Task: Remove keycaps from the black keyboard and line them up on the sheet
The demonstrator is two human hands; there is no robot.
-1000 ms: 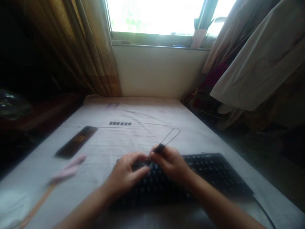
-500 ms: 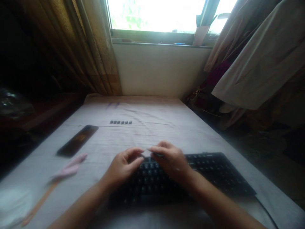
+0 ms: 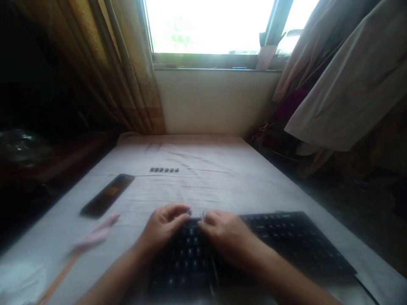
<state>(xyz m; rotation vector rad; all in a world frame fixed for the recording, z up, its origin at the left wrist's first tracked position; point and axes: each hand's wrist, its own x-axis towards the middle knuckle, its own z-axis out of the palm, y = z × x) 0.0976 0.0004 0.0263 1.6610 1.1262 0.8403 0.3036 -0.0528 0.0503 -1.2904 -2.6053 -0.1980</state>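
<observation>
keyboard (image 3: 286,241) is black, with pale marks on its keys (image 3: 190,241).

Glaring window (image 3: 210,27) above a pale wall (image 3: 216,101), gold-brown curtain (image 3: 135,76) to the left, both sides of the room dark.

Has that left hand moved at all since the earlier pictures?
Yes, leftward: judged against the row of small dark pieces on the cloth, the left hand now sits a little further left than before.
</observation>
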